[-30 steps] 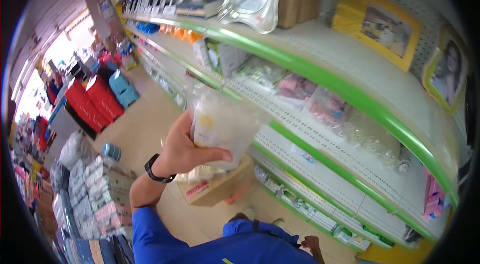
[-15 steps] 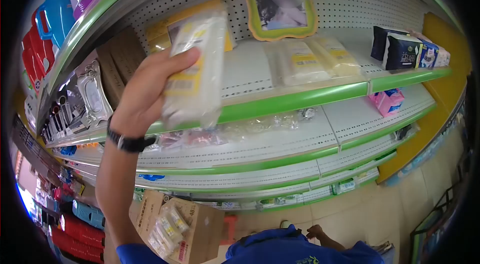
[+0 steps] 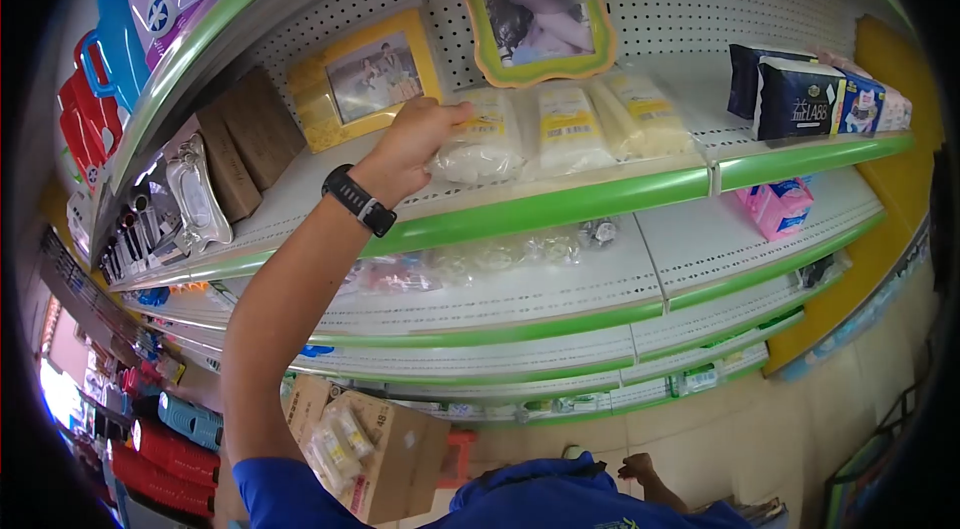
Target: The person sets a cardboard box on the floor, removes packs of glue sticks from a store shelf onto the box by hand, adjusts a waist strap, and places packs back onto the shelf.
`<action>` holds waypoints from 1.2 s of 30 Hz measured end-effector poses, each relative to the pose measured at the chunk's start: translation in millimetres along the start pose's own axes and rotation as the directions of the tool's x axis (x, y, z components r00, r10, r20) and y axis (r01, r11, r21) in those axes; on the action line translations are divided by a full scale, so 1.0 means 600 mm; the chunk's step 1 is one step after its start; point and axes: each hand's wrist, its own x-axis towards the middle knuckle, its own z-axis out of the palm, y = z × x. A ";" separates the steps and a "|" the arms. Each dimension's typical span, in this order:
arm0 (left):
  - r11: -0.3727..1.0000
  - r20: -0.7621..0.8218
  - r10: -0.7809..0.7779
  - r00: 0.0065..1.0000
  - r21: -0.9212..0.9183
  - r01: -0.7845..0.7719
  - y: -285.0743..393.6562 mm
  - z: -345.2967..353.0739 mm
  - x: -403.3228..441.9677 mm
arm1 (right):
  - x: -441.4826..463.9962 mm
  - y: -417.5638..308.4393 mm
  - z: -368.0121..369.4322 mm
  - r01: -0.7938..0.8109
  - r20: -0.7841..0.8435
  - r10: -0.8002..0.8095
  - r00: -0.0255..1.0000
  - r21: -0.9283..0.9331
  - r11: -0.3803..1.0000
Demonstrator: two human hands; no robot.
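My left hand point(image 3: 412, 147), with a black watch on its wrist, is closed on the left edge of a clear plastic packet point(image 3: 485, 144) with a yellow-and-white label. This packet rests on the upper shelf point(image 3: 560, 191), left of a similar packet point(image 3: 570, 132) and a yellowish one point(image 3: 642, 119). Behind my hand leans a yellow picture frame point(image 3: 378, 79); above the packets stands a green-and-orange one point(image 3: 535, 9). Low at my right side, my right hand point(image 3: 636, 469) hangs with loosely bent fingers, and I see nothing in it.
A cardboard box point(image 3: 415, 459) stands on the floor with several similar packets point(image 3: 338, 444) on top. Dark packs point(image 3: 798, 99) sit at the shelf's right, a silver frame point(image 3: 195, 194) and brown boxes point(image 3: 250, 139) at its left. Lower shelves hold a pink pack point(image 3: 778, 207) and bagged items.
My left hand has moved right and toward the shelf, bringing its packet from the air down beside the other two. The yellow frame behind shows more fully. My right hand stays low.
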 end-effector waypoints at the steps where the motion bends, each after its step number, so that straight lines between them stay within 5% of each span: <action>1: 0.997 -0.026 0.035 0.999 0.064 -0.034 -0.004 -0.002 0.001 | 0.011 0.005 -0.004 0.064 0.042 -0.061 0.997 -0.084 0.994; 3: 0.958 -0.060 0.071 0.996 0.283 -0.052 -0.009 -0.003 0.000 | 0.052 0.034 -0.024 0.199 0.132 -0.171 0.976 -0.244 0.949; 6: 0.777 0.008 0.125 0.992 0.621 -0.103 -0.014 -0.021 0.011 | 0.030 0.015 -0.021 0.015 0.001 -0.015 1.000 0.019 1.000; 10: 0.474 0.143 0.057 0.988 0.867 -0.153 0.030 -0.018 -0.027 | 0.005 0.001 -0.023 0.058 -0.004 -0.058 0.998 0.038 0.998; 13: 0.454 0.224 0.258 0.940 0.831 -0.322 0.019 -0.013 -0.034 | 0.003 0.008 -0.025 0.052 0.008 -0.053 0.999 0.067 0.996; 16: 0.355 0.430 0.198 0.881 0.806 -0.473 -0.001 -0.004 -0.039 | 0.008 0.015 -0.027 0.025 -0.029 -0.024 0.999 0.037 0.999; 19: 0.361 0.386 0.113 0.916 0.842 -0.400 0.001 0.020 -0.072 | -0.002 0.013 -0.023 0.037 -0.043 -0.035 0.998 0.049 0.998; 25: 0.385 0.461 0.233 0.856 0.765 -0.517 -0.011 -0.006 -0.075 | -0.026 0.018 -0.012 0.051 0.024 -0.054 0.998 0.103 0.993; 28: 0.316 0.414 0.511 0.753 0.724 -0.613 0.007 -0.022 -0.124 | -0.010 0.024 -0.001 0.066 0.037 -0.070 0.997 0.103 0.993; 32: 0.090 0.272 0.877 0.395 0.715 -0.694 -0.040 -0.101 -0.237 | 0.002 0.017 0.020 0.055 0.036 -0.053 0.998 -0.058 0.997; 34: 0.081 0.150 0.933 0.327 0.797 -0.598 -0.114 -0.145 -0.320 | 0.035 0.028 0.025 0.065 0.094 -0.056 0.994 -0.094 0.993; 36: 0.253 -0.179 0.967 0.179 0.693 -0.675 -0.248 -0.183 -0.357 | 0.018 0.002 0.041 0.071 0.071 -0.054 0.996 -0.259 0.963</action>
